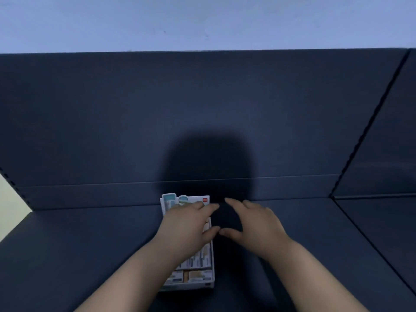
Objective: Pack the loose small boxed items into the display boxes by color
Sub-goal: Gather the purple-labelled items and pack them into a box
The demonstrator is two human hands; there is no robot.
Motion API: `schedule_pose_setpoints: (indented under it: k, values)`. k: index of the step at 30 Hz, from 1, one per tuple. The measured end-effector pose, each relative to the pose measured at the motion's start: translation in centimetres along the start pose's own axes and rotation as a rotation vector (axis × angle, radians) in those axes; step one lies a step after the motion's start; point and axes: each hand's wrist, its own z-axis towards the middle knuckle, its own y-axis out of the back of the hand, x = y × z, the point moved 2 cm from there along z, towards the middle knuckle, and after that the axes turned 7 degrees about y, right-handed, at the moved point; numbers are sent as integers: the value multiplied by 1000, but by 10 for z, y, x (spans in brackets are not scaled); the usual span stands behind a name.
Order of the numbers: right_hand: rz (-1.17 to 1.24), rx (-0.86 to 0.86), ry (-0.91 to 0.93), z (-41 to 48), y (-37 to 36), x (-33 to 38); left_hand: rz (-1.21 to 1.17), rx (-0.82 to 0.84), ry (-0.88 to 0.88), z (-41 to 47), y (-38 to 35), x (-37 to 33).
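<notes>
Dark shelf (90,244) around white display box (191,286), left hand (186,224) across it.

Dark navy shelf (90,244), matte, meets upright back panel (112,120) of same colour. One white display box (191,285) directly on it, near centre, long side running front to back, printed header card (180,200) against panel. Small boxed items (198,275) packed inside in rows. Dark shadow (227,255) on shelf just right of box.

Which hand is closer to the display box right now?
Left. The left hand is over the display box; the right hand is just right of it, above the dark shelf.
</notes>
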Motion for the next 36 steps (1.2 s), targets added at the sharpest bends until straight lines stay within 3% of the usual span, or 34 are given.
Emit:
schedule_pose_setpoints:
  k: [9,18,25,36]
  values:
    - [-62,33,-9,-72,46,-122,78,38,15,24,-27,-132]
    - [-226,174,-83,-151,70,-245,276,129,29,48,-54,-261]
    - [-219,240,-208,-175,57,-287,187,178,-14,60,-70,-302]
    - [-173,124,-348,-194,59,-322,149,114,-84,83,-78,-339]
